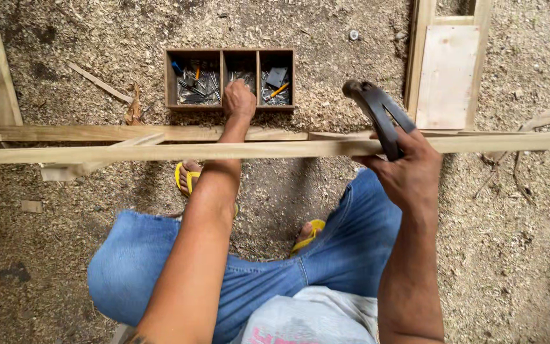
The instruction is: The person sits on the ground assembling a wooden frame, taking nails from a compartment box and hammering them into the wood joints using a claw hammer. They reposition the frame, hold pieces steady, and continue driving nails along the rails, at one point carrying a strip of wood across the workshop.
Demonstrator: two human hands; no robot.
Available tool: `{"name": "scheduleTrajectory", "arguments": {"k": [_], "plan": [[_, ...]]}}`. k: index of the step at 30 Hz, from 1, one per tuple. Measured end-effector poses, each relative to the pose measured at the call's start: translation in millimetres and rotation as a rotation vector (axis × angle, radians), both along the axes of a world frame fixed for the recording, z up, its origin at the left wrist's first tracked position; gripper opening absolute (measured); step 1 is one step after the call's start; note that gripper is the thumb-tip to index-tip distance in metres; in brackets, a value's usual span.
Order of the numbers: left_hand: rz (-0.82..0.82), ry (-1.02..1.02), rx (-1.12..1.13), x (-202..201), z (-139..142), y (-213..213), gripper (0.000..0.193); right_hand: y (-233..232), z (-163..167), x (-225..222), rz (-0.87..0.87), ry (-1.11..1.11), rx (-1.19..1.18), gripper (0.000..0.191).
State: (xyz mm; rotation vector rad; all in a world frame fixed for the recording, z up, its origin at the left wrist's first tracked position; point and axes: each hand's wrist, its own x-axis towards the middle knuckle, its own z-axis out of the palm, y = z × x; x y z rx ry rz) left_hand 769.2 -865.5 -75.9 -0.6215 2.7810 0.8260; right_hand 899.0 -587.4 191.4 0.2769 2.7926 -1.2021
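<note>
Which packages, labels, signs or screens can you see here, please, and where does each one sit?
No labels, signs or screens show.
Wooden tray: on the sawdust ground beyond the timber rail; brown, rectangular, three compartments of nails and small bits.
Left hand: reaching into the middle compartment.
Right hand: holding a dark hammer by the rail.

- Soft, even daylight; bright but free of harsh glare.
- Shadows are faint and diffuse: a dim band lies on the sawdust ground (65, 255) under the long wooden rail (160, 151).
- The compartments of the wooden box (229, 79) are darker inside.
- Focus is sharp mid-frame; the near forearms look slightly soft.
- Wide-angle stretch shows at the edges, where the rail bows a little.
</note>
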Motion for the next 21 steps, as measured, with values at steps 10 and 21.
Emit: {"name": "scheduleTrajectory", "arguments": {"k": [10, 21], "plan": [[-0.097, -0.058, -0.181, -52.2, -81.8, -0.8, 0.029, -1.2, -5.3, -3.3, -0.051, -0.065, 0.092, 0.049], [-0.364, -0.097, -0.214, -45.1, -85.0, -22.3, 0.023, -8.4, -6.9, -3.8, -0.099, -0.119, 0.125, 0.045]]}}
